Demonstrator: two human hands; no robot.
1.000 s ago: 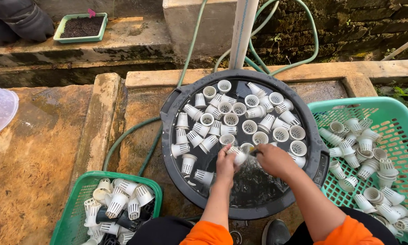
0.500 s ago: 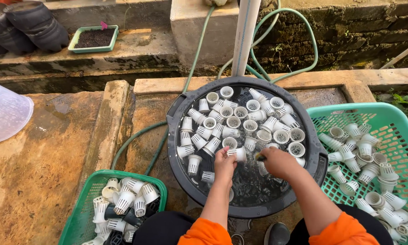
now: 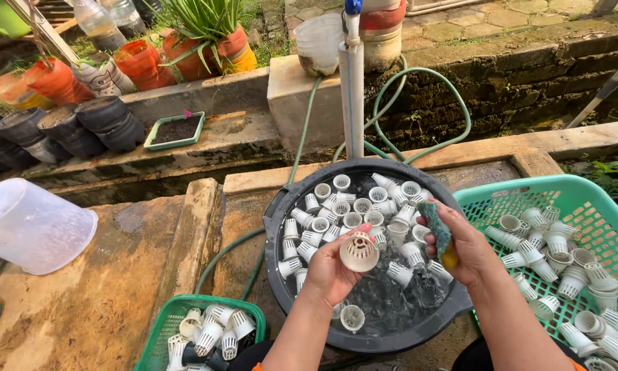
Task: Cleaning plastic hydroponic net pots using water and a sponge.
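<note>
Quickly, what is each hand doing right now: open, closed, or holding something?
Left hand: closed on a small white slotted plastic cup.
Right hand: closed on a green and yellow scrubbing sponge.

No packages, labels, signs — none.

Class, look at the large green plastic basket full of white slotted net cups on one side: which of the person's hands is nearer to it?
Right. The right hand, gripping a green-and-yellow scrubbing sponge, hovers beside the large green plastic basket. The left hand is farther away, over the black basin.
</note>
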